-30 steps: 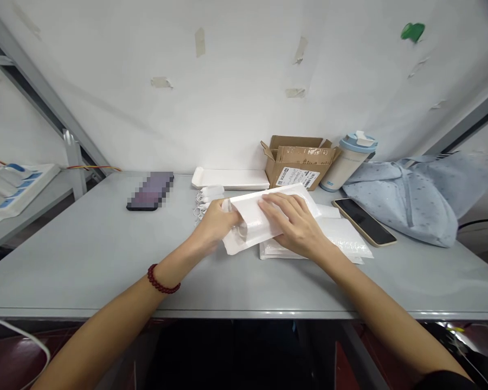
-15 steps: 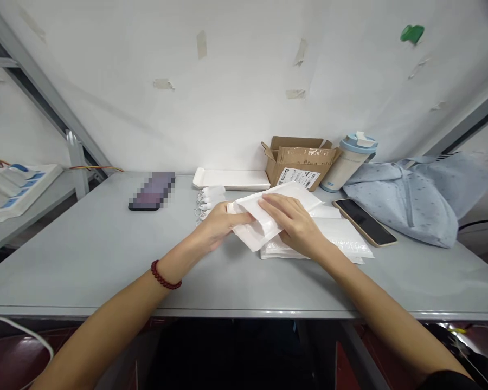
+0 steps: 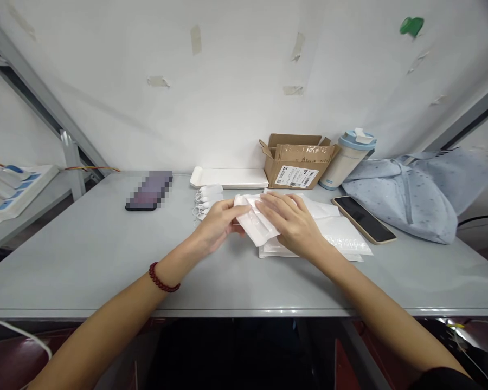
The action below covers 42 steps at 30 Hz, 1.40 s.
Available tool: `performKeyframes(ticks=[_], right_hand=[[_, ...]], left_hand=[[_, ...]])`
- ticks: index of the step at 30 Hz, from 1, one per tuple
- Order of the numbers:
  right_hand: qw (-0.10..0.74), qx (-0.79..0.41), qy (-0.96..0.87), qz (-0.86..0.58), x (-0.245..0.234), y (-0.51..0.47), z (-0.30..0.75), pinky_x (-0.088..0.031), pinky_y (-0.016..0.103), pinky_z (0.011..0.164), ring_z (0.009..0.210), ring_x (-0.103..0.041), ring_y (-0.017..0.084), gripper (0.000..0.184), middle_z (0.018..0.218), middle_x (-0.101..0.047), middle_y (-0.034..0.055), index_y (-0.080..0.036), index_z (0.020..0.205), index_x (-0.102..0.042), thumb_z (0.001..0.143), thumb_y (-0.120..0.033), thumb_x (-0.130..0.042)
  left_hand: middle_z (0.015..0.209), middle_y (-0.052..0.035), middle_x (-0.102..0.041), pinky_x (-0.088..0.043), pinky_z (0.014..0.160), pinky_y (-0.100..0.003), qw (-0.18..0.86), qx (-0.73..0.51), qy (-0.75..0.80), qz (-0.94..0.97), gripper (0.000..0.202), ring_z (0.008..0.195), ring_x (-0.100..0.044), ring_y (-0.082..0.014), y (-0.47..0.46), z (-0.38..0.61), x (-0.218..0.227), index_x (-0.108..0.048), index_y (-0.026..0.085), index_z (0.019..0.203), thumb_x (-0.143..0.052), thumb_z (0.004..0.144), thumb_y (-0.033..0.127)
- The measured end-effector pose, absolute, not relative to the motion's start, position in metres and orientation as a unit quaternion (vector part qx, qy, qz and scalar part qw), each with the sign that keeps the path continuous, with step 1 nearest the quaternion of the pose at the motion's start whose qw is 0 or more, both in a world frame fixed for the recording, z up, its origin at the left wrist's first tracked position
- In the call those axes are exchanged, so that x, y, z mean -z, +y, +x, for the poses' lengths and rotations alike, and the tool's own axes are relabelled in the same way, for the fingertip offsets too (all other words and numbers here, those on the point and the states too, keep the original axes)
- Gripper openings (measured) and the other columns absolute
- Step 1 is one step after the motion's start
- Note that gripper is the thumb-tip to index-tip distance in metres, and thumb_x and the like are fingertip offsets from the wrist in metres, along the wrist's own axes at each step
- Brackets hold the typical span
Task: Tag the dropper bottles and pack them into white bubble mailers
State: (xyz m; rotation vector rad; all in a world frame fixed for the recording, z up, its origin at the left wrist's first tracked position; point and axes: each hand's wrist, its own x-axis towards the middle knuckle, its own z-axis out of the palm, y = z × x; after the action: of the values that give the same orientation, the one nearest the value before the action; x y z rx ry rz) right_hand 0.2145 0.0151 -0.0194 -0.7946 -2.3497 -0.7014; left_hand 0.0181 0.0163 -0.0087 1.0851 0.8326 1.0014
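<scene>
Both hands hold a white bubble mailer [image 3: 257,223] above the table's middle. My left hand [image 3: 218,223] pinches its left end, with the thumb on top and the fingers partly hidden beneath. Across the right part of the mailer lie the fingers of my right hand [image 3: 295,221], its thumb mostly hidden. A fold or flap shows on the mailer between the hands. More white bubble mailers [image 3: 347,236] lie in a stack under and beside my right hand. Behind my left hand are several small white tags [image 3: 210,195] with string loops.
A flat white box [image 3: 230,177], an open cardboard box [image 3: 295,162] and a tumbler [image 3: 347,158] stand along the wall. At right lie a phone [image 3: 364,219] and a light-blue cloth bag [image 3: 402,200]. A pixelated phone [image 3: 150,190] is at left, a power strip [image 3: 18,189] beyond it.
The mailer has been pressed flatter and lower between my hands; its raised top part has folded down. Both hands remain on it. The view has shifted slightly.
</scene>
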Motion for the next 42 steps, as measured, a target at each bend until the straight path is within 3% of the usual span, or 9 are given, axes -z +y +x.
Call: performKeyframes(ticks=[5,10,15,19,23,27,31,36,42], right_hand=[[0.285,0.265,-0.860,-0.330,0.016,0.019,0.219,-0.040,0.037,0.076,0.098,-0.056,0.025,0.045,0.105,-0.064,0.0154,-0.013,0.112,-0.059,0.076,0.005,-0.040],[0.313,0.273,-0.860,-0.298,0.017,0.019,0.220,-0.037,0.037,0.080,0.089,-0.058,0.020,0.038,0.097,-0.070,0.0083,-0.014,0.103,-0.061,0.076,0.005,-0.040],[0.334,0.298,-0.849,-0.281,0.016,0.018,0.219,-0.035,0.035,0.085,0.081,-0.060,0.015,0.027,0.084,-0.071,0.0020,-0.019,0.085,-0.061,0.083,0.000,-0.042],[0.380,0.320,-0.809,-0.315,0.010,0.019,0.220,-0.037,0.033,0.081,0.081,-0.060,0.016,0.014,0.085,-0.071,0.0031,-0.019,0.093,-0.061,0.088,-0.011,-0.050],[0.403,0.315,-0.762,-0.397,0.003,0.023,0.227,-0.035,0.037,0.088,0.104,-0.056,0.023,0.027,0.110,-0.065,0.0117,-0.018,0.115,-0.055,0.090,-0.027,-0.052],[0.348,0.279,-0.766,-0.462,0.003,0.032,0.237,-0.030,0.042,0.093,0.117,-0.049,0.026,0.032,0.124,-0.058,0.0149,-0.018,0.121,-0.051,0.094,-0.032,-0.045],[0.242,0.223,-0.783,-0.528,0.010,0.041,0.245,-0.029,0.047,0.091,0.109,-0.051,0.030,0.032,0.118,-0.060,0.0171,-0.016,0.119,-0.053,0.093,-0.033,-0.044],[0.124,0.141,-0.796,-0.575,0.019,0.046,0.249,-0.035,0.045,0.083,0.102,-0.053,0.030,0.029,0.109,-0.061,0.0174,-0.015,0.109,-0.059,0.090,-0.035,-0.050],[0.088,0.066,-0.812,-0.574,0.017,0.045,0.249,-0.041,0.043,0.078,0.104,-0.052,0.030,0.027,0.111,-0.056,0.0162,-0.017,0.109,-0.059,0.089,-0.033,-0.051]], left_hand=[[0.074,-0.0056,-0.063,-0.048,0.051,-0.025,0.567,-0.500,0.341,0.558,0.026,0.059,-0.059,-0.0138,0.017,0.014,0.007,-0.064,0.011,0.082,-0.057,0.084,0.036],[0.114,-0.0109,-0.060,-0.054,0.067,-0.029,0.201,-0.489,0.339,0.779,0.028,0.089,-0.061,-0.0178,0.011,0.023,0.019,-0.062,0.018,0.110,-0.057,0.083,0.020],[0.103,-0.0111,-0.066,-0.050,0.083,-0.037,-0.006,-0.434,0.305,0.848,0.021,0.096,-0.059,-0.0211,0.013,0.031,0.034,-0.060,0.014,0.107,-0.048,0.090,0.013],[0.084,-0.0067,-0.066,-0.048,0.070,-0.029,0.034,-0.466,0.350,0.812,0.016,0.078,-0.059,-0.0170,0.017,0.035,0.032,-0.062,0.014,0.089,-0.046,0.090,0.014],[0.062,0.0008,-0.057,-0.041,0.055,-0.023,0.211,-0.465,0.433,0.742,0.024,0.057,-0.051,-0.0120,0.029,0.042,0.015,-0.056,0.016,0.067,-0.051,0.088,0.027],[0.051,0.0026,-0.051,-0.041,0.053,-0.023,0.359,-0.444,0.453,0.684,0.031,0.048,-0.050,-0.0102,0.055,0.052,-0.002,-0.050,0.016,0.055,-0.058,0.083,0.026],[0.047,0.0028,-0.047,-0.040,0.050,-0.023,0.464,-0.372,0.486,0.641,0.033,0.043,-0.046,-0.0080,0.081,0.064,-0.001,-0.049,0.016,0.048,-0.065,0.077,0.019],[0.041,0.0015,-0.047,-0.037,0.044,-0.024,0.465,-0.314,0.529,0.637,0.035,0.036,-0.043,-0.0084,0.095,0.069,0.019,-0.049,0.015,0.042,-0.065,0.073,0.013],[0.048,-0.0045,-0.057,-0.045,0.052,-0.029,0.376,-0.278,0.569,0.676,0.023,0.044,-0.055,-0.0154,0.099,0.065,0.023,-0.056,0.014,0.050,-0.061,0.073,0.015]])
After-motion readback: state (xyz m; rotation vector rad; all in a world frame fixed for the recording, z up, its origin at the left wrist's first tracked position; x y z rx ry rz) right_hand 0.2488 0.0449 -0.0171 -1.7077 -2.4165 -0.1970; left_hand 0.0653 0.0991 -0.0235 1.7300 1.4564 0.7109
